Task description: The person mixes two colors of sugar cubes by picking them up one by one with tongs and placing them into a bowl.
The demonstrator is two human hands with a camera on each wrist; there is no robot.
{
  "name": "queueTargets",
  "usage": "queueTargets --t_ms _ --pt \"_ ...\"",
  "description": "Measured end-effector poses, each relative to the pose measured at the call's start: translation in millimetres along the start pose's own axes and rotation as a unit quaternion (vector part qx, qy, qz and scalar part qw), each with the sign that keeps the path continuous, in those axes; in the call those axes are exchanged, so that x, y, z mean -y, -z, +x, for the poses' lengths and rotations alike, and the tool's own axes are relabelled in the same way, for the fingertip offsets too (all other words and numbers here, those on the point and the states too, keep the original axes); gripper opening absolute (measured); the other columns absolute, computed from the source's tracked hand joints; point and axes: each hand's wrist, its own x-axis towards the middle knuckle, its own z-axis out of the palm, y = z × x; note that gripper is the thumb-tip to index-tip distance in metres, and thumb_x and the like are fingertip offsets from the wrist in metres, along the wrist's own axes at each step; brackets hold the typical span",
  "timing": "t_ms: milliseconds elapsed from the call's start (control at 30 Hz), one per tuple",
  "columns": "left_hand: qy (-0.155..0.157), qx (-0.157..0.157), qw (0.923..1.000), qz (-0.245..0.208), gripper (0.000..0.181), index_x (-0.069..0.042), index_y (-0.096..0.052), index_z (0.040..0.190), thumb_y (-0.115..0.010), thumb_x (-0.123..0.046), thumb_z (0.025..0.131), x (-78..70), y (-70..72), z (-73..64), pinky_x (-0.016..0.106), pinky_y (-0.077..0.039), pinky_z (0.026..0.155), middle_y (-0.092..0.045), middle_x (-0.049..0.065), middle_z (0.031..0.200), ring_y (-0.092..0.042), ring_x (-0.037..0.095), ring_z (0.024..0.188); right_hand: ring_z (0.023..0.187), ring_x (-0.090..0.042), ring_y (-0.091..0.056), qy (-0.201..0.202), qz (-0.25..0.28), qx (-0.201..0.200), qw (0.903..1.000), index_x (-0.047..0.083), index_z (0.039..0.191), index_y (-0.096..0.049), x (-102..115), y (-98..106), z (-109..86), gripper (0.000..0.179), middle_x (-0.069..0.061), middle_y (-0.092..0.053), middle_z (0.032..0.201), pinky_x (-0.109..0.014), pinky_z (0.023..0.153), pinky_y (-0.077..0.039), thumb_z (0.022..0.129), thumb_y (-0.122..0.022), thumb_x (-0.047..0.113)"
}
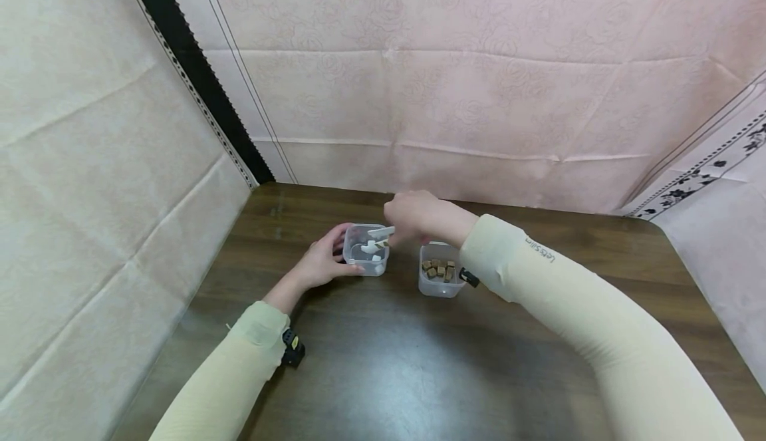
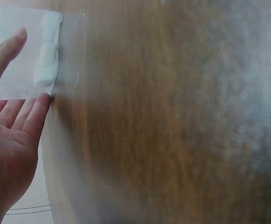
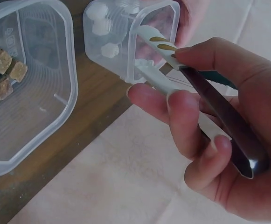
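My left hand (image 1: 320, 263) grips a small clear plastic container (image 1: 372, 271), thumb along its near side and fingers along the far side. White chunks (image 3: 101, 26) lie inside it. My right hand (image 1: 420, 218) pinches a pair of small tongs (image 3: 214, 100) with dark metal arms and white tips marked with yellow ovals. The tips reach over the container's rim into its opening, the two arms apart. Whether a white chunk sits between the tips I cannot tell.
A second clear container (image 1: 438, 290) stands to the right, below my right wrist, with several brown cubes (image 1: 439, 269) in it. Both containers are on a dark wooden table (image 1: 383, 361). Pale patterned cloth (image 1: 479, 108) hangs behind the table's back edge and at the sides.
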Motion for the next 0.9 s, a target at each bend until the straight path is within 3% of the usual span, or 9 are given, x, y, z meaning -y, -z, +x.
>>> queueTargets --t_ms 300,467,633,900 --pt "-0.002 0.001 1.0000 0.001 0.093 -0.016 -0.037 0.161 -0.092 -0.014 0.086 -0.5 0.3 -0.5 0.049 -0.050 0.114 -0.047 0.016 0.161 -0.047 0.035 0.149 0.052 -0.011 -0.068 -0.003 0.004 0.022 0.9997 0.012 0.088 -0.069 9 -3 5.2 0.025 -0.005 -0.074 0.081 -0.034 0.058 -0.058 0.096 -0.069 0.035" --pt "-0.005 0.000 1.0000 0.002 0.092 -0.016 -0.038 0.161 -0.093 -0.014 0.086 1.8 0.1 0.1 0.049 -0.050 0.114 -0.048 0.015 0.160 -0.048 0.035 0.149 0.050 -0.012 -0.069 -0.009 0.019 0.041 0.9990 0.009 0.103 -0.070 16 1 6.6 0.024 -0.009 -0.072 0.096 -0.029 0.053 -0.058 0.099 -0.068 0.032" --pt "-0.004 -0.001 1.0000 0.005 0.092 -0.017 -0.039 0.161 -0.093 -0.015 0.086 2.0 -0.1 0.1 0.049 -0.051 0.113 -0.048 0.015 0.160 -0.048 0.035 0.149 0.052 -0.014 -0.070 -0.025 0.021 0.050 0.9982 0.009 0.109 -0.070 23 3 10.1 0.022 -0.009 -0.073 0.097 -0.028 0.052 -0.059 0.100 -0.068 0.028" --pt "-0.005 0.006 0.9999 -0.008 0.091 -0.014 -0.039 0.160 -0.092 -0.012 0.086 -1.7 -1.0 0.2 0.049 -0.052 0.113 -0.046 0.013 0.162 -0.048 0.034 0.149 0.074 -0.018 -0.068 -0.033 0.003 0.029 0.9990 0.011 0.100 -0.074 33 4 13.5 0.015 -0.004 -0.071 0.096 -0.032 0.068 -0.059 0.099 -0.073 0.026"
